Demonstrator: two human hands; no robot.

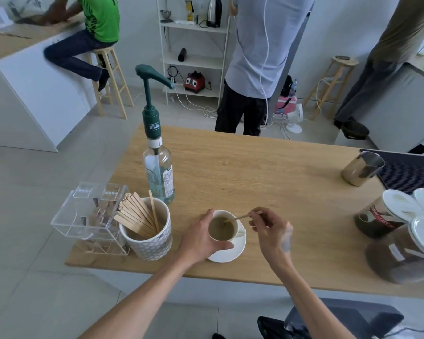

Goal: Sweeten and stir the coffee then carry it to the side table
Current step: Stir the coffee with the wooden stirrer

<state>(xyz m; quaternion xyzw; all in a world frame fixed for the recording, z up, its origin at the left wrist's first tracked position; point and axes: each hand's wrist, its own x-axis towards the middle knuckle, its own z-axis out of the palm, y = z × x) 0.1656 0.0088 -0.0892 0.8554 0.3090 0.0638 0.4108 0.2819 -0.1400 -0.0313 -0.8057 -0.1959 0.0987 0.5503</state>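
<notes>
A white coffee cup (222, 227) full of pale brown coffee stands on a white saucer (231, 254) near the front edge of the wooden table (267, 174). My left hand (201, 241) wraps around the cup's left side. My right hand (272, 231) pinches a thin wooden stir stick (240, 218) whose tip dips into the coffee. A clear syrup bottle with a green pump (158, 167) stands upright behind and to the left of the cup.
A patterned mug of wooden stir sticks (147, 231) and a clear acrylic box (91, 216) sit left of the cup. A steel pitcher (362, 168), a black mat and lidded jars (389, 214) occupy the right side. People stand beyond the table.
</notes>
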